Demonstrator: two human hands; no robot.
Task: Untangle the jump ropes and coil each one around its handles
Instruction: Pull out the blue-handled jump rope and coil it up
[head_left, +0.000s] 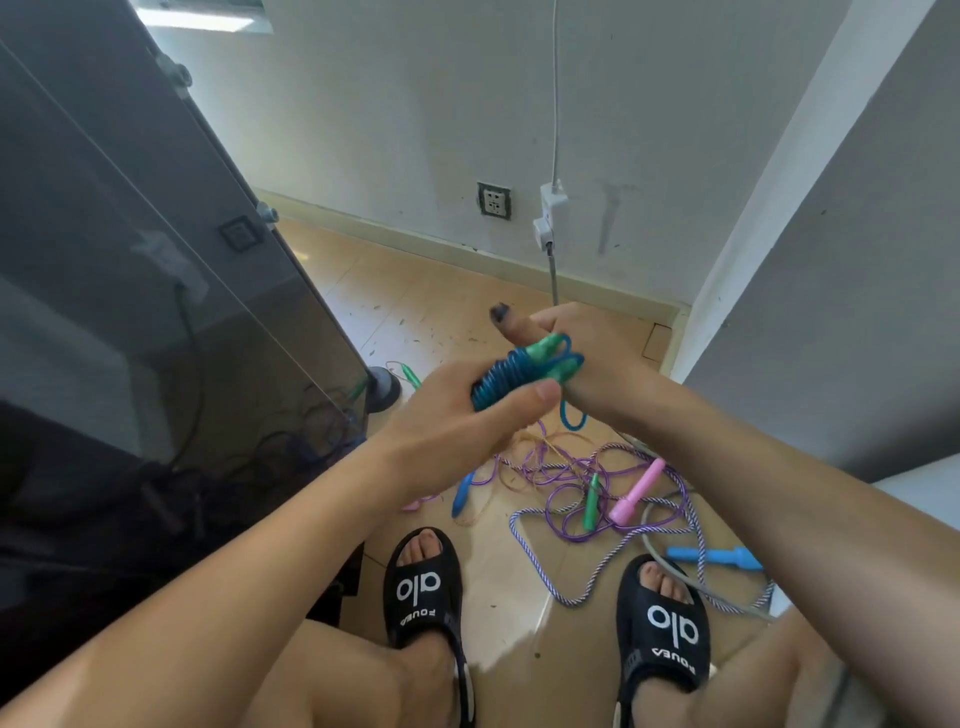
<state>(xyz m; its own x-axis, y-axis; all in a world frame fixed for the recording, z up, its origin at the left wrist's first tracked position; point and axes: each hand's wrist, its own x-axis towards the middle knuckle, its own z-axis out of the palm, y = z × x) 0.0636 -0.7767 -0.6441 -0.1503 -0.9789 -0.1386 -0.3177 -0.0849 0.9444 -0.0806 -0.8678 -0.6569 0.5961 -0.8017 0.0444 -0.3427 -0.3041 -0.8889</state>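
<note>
While the left hand (457, 415) curls around the lower end of a blue jump rope (511, 376), thumb laid along the coils, the right hand (592, 358) grips the upper end, its index finger sticking out to the left. This rope is wound in tight turns round its two green handles (553, 358), which lie side by side; the bundle's long axis runs from lower left to upper right, handle tips pointing up and right. A short blue loop (571, 418) hangs free beneath the right hand. The rope looks glossy and translucent.

Below the hands, on the tan tiled floor (498, 603), lies a tangle of ropes: thin purple cord (556, 467), a purple-and-white braided rope (545, 566), a pink handle (636, 493), a green handle (591, 504) and a light blue handle (714, 558). Another blue handle (462, 493) lies nearer the left wrist, possibly joined to the thin cord, though that is hard to tell. Two feet in black slides (423, 587) rest on either side of the tangle.
</note>
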